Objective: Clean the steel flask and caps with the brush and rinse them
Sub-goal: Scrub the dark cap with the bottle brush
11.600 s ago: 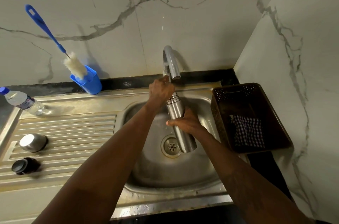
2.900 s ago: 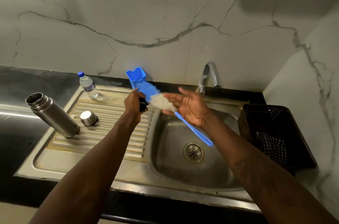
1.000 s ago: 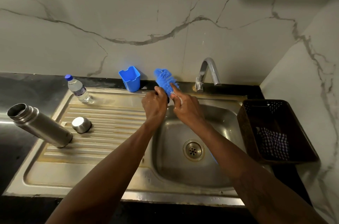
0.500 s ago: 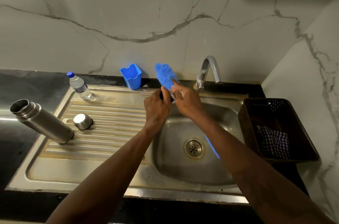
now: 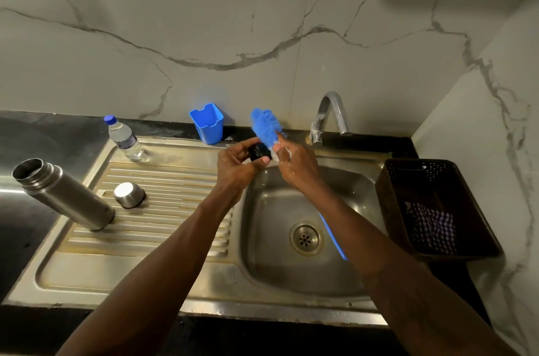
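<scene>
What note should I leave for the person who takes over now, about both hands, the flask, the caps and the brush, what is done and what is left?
Left hand: holds the small round black cap above the back edge of the steel sink.
Right hand: grips the blue long-handled bottle brush near its head, bristles at the black cap.
The uncapped cylindrical steel flask stands at the left of the ribbed drainboard; the domed steel cap sits next to it.
Done: the black cap is being scrubbed.
Left: rinse it, then likely brush and rinse the steel cap. Whether the flask is already clean does not show.
</scene>
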Demonstrator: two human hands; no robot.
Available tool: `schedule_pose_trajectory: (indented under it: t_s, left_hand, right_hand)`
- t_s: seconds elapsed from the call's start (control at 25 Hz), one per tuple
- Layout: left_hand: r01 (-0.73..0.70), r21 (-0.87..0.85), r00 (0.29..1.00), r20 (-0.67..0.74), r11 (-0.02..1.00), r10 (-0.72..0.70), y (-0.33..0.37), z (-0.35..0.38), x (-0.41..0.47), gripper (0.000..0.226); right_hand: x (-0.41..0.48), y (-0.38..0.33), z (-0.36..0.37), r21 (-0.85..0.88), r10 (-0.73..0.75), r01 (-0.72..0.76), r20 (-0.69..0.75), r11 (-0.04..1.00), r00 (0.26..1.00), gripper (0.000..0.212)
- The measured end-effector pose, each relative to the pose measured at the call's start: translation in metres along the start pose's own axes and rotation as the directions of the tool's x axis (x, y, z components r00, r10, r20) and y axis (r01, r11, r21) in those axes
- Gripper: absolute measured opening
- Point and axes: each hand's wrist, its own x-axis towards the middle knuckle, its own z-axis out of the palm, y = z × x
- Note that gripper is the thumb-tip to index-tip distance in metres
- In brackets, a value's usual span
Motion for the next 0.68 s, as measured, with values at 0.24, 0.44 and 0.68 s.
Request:
schedule_pose_trajectory:
  t_s: [0.24, 0.44, 0.68]
  left_hand:
    - [0.017, -0.043, 0.999, -0.045, 0.999, -0.019, -0.002, 0.005, -0.004, 0.045]
    - [0.231, -0.369, 0.963, -0.043, 0.900, -0.265, -0.007, 0.009, -0.011, 0.021]
    - [0.375, -0.501, 0.867, -0.108, 0.780, -0.487, 0.013, 0.021, 0.013, 0.031]
  right_hand:
    - [-0.026, 0.000, -0.001, -0.046, -0.072, 0.071, -0.014, 0.996, 0.997, 0.046]
    - [-0.031, -0.006, 0.001, -0.066, -0.077, 0.075, -0.027, 0.995, 0.997, 0.047]
    - [-0.034, -0.015, 0.002, -0.052, -0.151, 0.146, -0.108, 0.988, 0.983, 0.048]
